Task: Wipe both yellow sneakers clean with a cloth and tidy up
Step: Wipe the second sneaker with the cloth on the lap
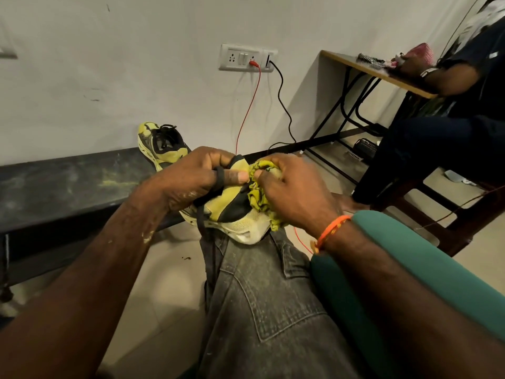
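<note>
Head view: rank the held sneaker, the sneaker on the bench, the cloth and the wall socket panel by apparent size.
1. held sneaker, though nearness flatters it
2. sneaker on the bench
3. wall socket panel and cloth: too alike, cloth partly hidden

Sneaker toe under hands

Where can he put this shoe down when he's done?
The dark bench has bare room left of the other sneaker, up to its yellow smear. The tile floor between bench and knee is free too. It is crowded on the lap, where the left hand and right hand work the held sneaker with the cloth.
</note>
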